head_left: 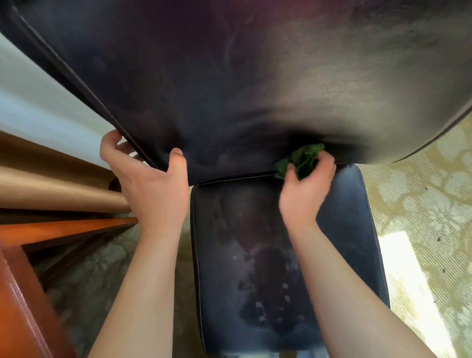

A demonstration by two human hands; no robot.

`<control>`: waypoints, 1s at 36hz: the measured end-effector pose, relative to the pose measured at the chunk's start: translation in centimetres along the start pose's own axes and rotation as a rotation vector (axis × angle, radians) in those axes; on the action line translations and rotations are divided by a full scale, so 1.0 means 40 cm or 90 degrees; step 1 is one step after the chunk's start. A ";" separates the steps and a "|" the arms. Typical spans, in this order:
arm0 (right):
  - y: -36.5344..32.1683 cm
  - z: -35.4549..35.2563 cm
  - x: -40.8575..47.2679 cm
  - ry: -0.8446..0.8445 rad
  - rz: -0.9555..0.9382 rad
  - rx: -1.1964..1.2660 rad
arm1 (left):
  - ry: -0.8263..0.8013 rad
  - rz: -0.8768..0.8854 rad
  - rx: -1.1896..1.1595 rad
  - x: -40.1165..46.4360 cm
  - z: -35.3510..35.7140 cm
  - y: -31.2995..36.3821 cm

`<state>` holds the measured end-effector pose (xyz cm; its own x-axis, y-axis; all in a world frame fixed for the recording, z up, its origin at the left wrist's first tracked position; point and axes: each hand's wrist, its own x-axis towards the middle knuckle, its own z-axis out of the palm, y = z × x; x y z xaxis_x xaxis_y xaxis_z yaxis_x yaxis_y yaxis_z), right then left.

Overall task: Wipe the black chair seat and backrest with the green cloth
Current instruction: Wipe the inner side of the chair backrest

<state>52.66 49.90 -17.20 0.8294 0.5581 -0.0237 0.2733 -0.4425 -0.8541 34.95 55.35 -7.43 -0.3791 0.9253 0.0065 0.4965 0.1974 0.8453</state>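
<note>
The black chair's backrest (235, 69) fills the top of the head view, very close to the camera. Its black seat (258, 262) runs down the middle below, marked with pale smudges. My left hand (150, 179) grips the backrest's lower left edge, thumb on the front face. My right hand (305, 190) holds the crumpled green cloth (301, 160) and presses it against the backrest's bottom, just above the seam with the seat. Both forearms reach in from the bottom of the frame.
Reddish wooden furniture (13, 290) stands at the lower left, close to the chair. Tan curtain folds (38, 182) and a pale wall (29, 86) lie to the left. Patterned beige carpet (432, 216) spreads to the right, with a sunlit patch.
</note>
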 end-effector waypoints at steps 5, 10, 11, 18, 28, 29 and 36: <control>-0.099 0.076 -0.099 -0.134 -0.135 0.033 | -0.017 0.002 0.020 0.009 -0.009 0.002; -0.132 0.053 -0.127 -0.238 -0.226 0.022 | -0.028 0.003 0.007 0.006 -0.019 0.003; -0.130 0.030 -0.117 -0.220 -0.233 0.014 | -0.028 -0.002 0.001 0.005 -0.019 0.005; -0.091 -0.154 0.010 0.076 -0.128 0.014 | -0.002 0.015 -0.043 -0.010 -0.016 0.045; -0.147 -0.140 0.084 0.115 -0.190 0.015 | 0.003 0.085 -0.028 0.001 -0.011 0.044; -0.155 -0.129 0.074 0.085 -0.206 0.017 | 0.001 0.086 -0.023 0.002 -0.013 0.043; -0.151 -0.134 0.022 -0.118 -0.272 0.001 | -0.010 0.089 -0.004 -0.008 -0.015 0.057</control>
<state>54.34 49.30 -9.29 0.5414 0.8063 0.2383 0.5709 -0.1445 -0.8082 35.75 55.32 -5.18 -0.2940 0.9488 0.1154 0.5382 0.0645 0.8403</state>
